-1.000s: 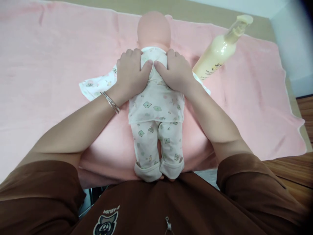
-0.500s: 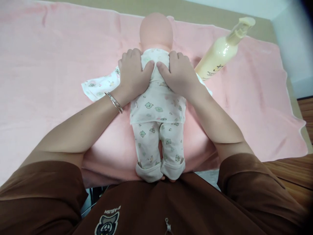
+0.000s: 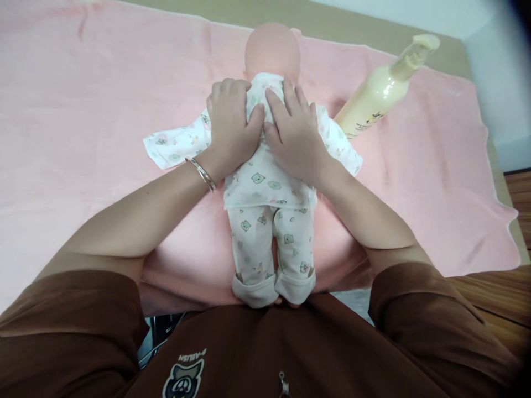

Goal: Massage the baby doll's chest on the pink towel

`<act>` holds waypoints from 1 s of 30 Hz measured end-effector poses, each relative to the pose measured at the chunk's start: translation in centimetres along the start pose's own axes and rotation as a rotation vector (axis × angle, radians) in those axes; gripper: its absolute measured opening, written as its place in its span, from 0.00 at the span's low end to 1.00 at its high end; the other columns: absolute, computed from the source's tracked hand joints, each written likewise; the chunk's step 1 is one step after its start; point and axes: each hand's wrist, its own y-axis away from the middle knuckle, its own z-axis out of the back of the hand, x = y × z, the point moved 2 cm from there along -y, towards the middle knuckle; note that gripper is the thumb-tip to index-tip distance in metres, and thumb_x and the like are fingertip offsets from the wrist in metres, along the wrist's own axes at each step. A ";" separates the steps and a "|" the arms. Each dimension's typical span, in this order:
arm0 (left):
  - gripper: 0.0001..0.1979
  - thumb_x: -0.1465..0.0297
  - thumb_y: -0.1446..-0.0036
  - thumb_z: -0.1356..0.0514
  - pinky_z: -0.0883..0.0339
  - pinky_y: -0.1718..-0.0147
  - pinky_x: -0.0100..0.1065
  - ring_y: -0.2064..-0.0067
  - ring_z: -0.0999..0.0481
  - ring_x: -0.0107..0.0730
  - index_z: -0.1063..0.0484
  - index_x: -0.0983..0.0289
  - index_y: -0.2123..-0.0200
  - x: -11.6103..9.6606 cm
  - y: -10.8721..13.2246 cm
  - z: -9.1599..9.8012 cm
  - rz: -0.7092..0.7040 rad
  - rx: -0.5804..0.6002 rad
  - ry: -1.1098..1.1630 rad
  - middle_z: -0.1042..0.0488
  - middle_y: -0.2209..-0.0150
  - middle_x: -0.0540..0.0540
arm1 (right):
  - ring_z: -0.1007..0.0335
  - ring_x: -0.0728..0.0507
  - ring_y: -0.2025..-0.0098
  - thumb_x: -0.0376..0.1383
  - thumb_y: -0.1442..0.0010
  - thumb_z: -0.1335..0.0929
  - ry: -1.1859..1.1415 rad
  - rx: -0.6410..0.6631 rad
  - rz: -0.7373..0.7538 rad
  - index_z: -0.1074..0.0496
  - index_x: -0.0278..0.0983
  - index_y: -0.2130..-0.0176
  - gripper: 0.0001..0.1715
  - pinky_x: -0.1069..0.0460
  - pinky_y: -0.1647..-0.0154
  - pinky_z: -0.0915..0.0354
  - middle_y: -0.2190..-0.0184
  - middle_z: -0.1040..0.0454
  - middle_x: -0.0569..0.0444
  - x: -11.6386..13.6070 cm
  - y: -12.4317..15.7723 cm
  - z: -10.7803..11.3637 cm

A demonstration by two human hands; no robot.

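Observation:
A baby doll (image 3: 265,185) in a white animal-print top and trousers lies lengthwise on a pink towel (image 3: 83,110), its bare head (image 3: 272,50) at the far end and no face showing. My left hand (image 3: 230,124) rests flat on the doll's upper back, a metal bangle (image 3: 201,174) on its wrist. My right hand (image 3: 292,130) lies beside it on the top, fingers spread. Neither hand visibly grips the cloth. The doll's feet are hidden inside the rolled trouser cuffs.
A cream pump bottle (image 3: 379,91) lies on the towel beyond my right hand. A pink cushion (image 3: 182,279) lies under the doll and my forearms. My brown shirt (image 3: 249,348) fills the bottom, with a wooden surface (image 3: 493,298) at right.
My right hand has slid down and inward with its fingers spreading. The top's side panels now lie wider, and the view has shifted slightly.

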 end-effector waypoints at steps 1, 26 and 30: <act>0.11 0.61 0.38 0.53 0.40 0.48 0.51 0.49 0.35 0.45 0.34 0.56 0.57 0.0 0.0 0.0 -0.005 0.004 0.007 0.31 0.53 0.57 | 0.60 0.37 0.29 0.35 0.33 0.40 -0.002 0.013 0.033 0.45 0.38 0.36 0.27 0.34 0.31 0.50 0.30 0.56 0.49 0.0 -0.1 -0.1; 0.10 0.61 0.33 0.52 0.38 0.47 0.47 0.49 0.33 0.42 0.35 0.56 0.54 0.7 -0.4 -0.6 0.021 0.093 0.000 0.31 0.54 0.56 | 0.58 0.41 0.29 0.34 0.35 0.43 0.070 -0.056 0.088 0.41 0.39 0.39 0.25 0.35 0.31 0.47 0.31 0.52 0.51 0.5 0.3 0.6; 0.09 0.64 0.33 0.49 0.40 0.47 0.46 0.49 0.33 0.42 0.34 0.58 0.53 0.7 -0.4 -0.6 0.036 0.094 -0.011 0.31 0.54 0.57 | 0.60 0.39 0.28 0.33 0.36 0.43 0.087 -0.121 0.039 0.42 0.34 0.37 0.28 0.36 0.28 0.53 0.31 0.53 0.47 0.6 0.4 0.5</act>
